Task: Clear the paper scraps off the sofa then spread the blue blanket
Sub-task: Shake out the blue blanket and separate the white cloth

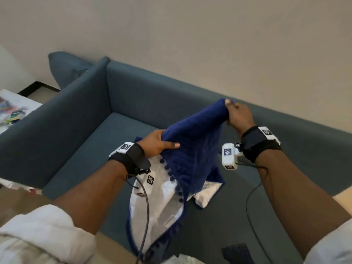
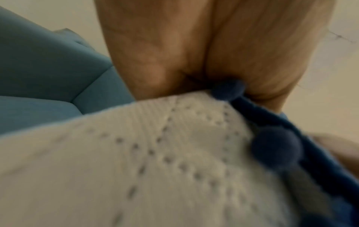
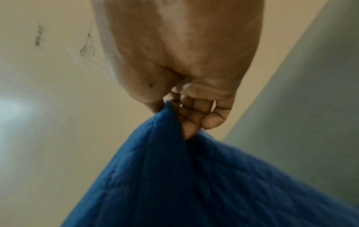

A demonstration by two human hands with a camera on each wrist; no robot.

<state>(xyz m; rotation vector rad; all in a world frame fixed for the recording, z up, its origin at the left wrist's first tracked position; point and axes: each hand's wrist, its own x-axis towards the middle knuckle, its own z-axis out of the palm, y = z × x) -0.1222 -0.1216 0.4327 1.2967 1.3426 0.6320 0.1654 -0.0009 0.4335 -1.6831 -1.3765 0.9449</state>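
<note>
Nearest us, two bare forearms reach out from pale rolled sleeves, and a thin cable loops down from the left wrist strap. A dark flat object lies at the front edge of the seat, too blurred for us to name.

The blue blanket hangs between our two hands, lifted above the sofa. Its lower end trails down onto the seat cushion. There its white knit underside shows, edged by a row of dark blue pompoms.

The left hand grips the blanket's near edge, thumb lying across the blue top and fingers curled under the cloth. In the left wrist view we see one pompom tucked right against the palm.

Further off and higher, the right hand pinches a corner of the blanket. Its fingers bunch tightly on the fabric, and the cloth is pulled up into a peak between the hands.

Behind them run the sofa's backrest and left armrest, with a matching cushion propped beyond the armrest. A plain beige wall closes the view. Far left, coloured papers lie on a white surface.
</note>
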